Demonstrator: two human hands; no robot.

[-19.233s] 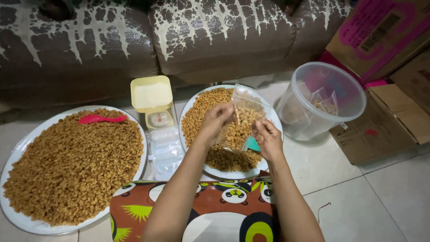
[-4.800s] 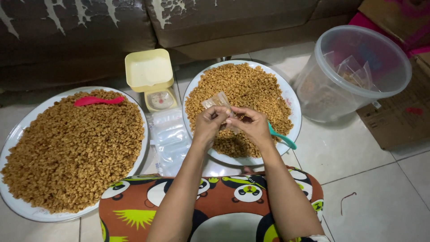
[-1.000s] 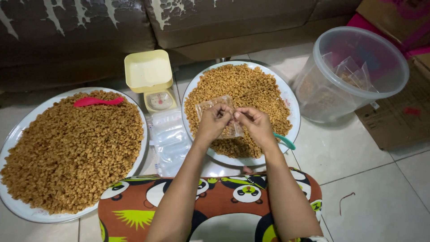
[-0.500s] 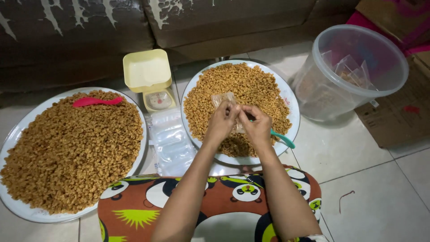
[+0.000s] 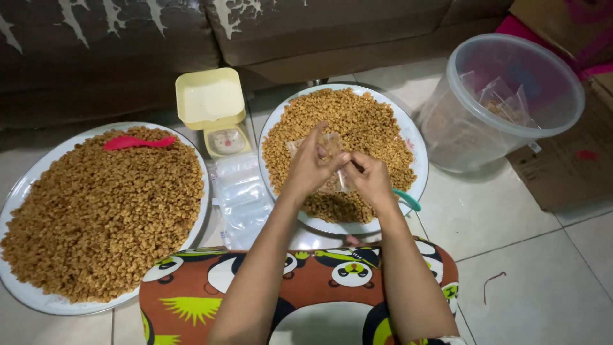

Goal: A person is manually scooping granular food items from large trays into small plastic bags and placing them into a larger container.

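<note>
Over the middle of a round white tray [image 5: 418, 160] heaped with small golden-brown snack pieces, both hands meet on a small clear plastic bag [image 5: 332, 167] partly filled with the same pieces. The left hand [image 5: 311, 167] has its fingers [image 5: 317, 137] closed on the bag's upper edge, index raised and thumb pressed toward the other hand; the right hand [image 5: 369, 181] pinches the bag's mouth from the other side, fingertips touching those of the left. A teal scoop handle [image 5: 407, 199] pokes out just beyond the right hand, at the tray's rim. Left of the fingers lies a stack of empty clear bags [image 5: 239, 195] on the floor, with a pale yellow kitchen scale [image 5: 214, 108] just above them. Farther left sits a second, larger tray [image 5: 25, 185] full of the snack, a pink scoop [image 5: 137, 142] resting on top. Well to the right of the fingers stands a clear plastic bucket [image 5: 511, 102] holding filled bags. Below the hands is a patterned cushion [image 5: 211, 281].
</note>
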